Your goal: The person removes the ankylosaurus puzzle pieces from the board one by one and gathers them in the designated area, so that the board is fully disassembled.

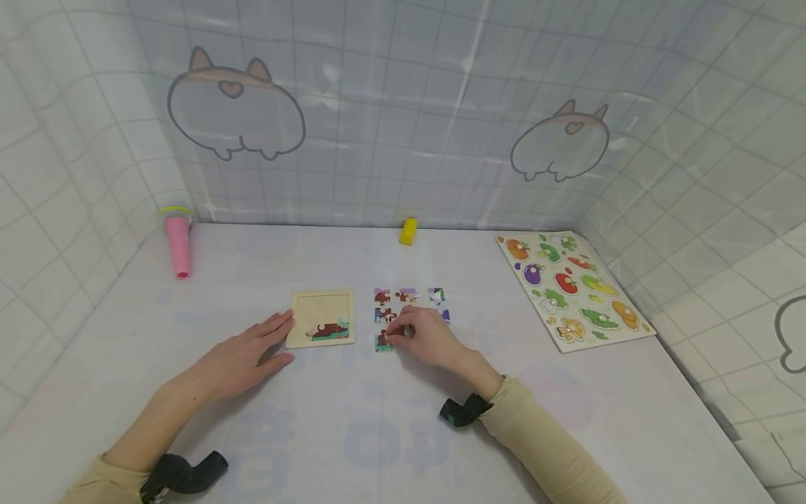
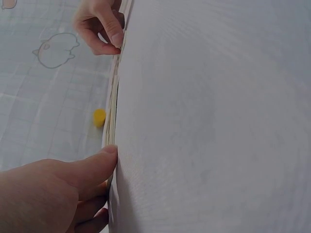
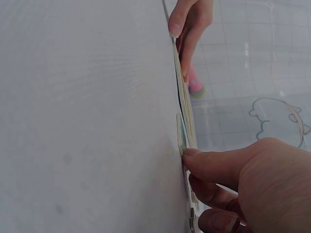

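Observation:
A small square wooden puzzle tray [image 1: 322, 308] lies on the table, with brown and green pieces [image 1: 330, 330] set in its lower right part. My left hand [image 1: 248, 357] rests flat beside it, fingertips touching the tray's left edge. Right of the tray, my right hand [image 1: 428, 337] pinches a brown and green puzzle piece [image 1: 381, 342] between thumb and index finger. In the right wrist view that piece [image 3: 180, 131] stands edge-on at the thumb tip. Several loose puzzle pieces [image 1: 381, 297] lie in rows beyond the right hand, some of them partly hidden by it.
A pink toy microphone [image 1: 179, 245] stands at the back left. A yellow cylinder-like object [image 1: 408, 231] sits near the back wall. To the right lies a board with vegetable pictures [image 1: 566, 283]. Tiled-pattern sheets enclose the table's back and sides.

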The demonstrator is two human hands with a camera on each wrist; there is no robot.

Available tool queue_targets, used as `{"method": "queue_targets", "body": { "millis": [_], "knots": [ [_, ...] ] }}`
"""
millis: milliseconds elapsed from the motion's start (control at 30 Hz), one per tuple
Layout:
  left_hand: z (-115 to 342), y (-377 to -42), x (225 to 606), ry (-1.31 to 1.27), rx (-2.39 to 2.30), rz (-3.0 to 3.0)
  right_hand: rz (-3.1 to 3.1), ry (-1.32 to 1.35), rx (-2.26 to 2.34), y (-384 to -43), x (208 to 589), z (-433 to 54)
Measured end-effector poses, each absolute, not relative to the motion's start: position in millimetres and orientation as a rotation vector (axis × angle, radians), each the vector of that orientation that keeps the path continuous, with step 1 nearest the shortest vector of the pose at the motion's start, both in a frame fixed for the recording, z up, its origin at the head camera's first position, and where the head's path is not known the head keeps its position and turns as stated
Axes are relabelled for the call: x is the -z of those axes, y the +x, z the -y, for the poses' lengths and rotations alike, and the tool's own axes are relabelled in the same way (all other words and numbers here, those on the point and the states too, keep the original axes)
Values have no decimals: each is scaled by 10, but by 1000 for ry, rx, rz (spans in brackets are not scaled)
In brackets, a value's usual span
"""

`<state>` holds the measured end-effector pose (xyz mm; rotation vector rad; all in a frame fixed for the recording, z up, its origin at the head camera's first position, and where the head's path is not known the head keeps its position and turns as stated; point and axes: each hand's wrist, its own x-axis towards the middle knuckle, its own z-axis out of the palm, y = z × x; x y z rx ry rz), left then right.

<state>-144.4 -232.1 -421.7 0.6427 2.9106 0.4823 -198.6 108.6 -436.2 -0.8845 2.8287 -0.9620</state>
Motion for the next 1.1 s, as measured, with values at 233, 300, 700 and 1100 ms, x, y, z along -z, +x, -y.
{"method": "queue_targets", "body": {
  "millis": [233, 300, 700, 1100],
  "knots": [
    [2317, -1439, 4208, 655, -488, -2925, -2832, -887, 961, -1989, 4367, -1092],
    [2319, -1438, 4207, 655, -484, -2922, -2827, -886, 967, -1989, 4363, -1092],
    [2337, -1448, 4224, 657, -494, -2914, -2833, -883, 1009, -1989, 4347, -1091],
    [2331, -1463, 4192, 667, -513, -2908, -2743, -955, 1168, -2123, 4083, -673]
  ]
}}
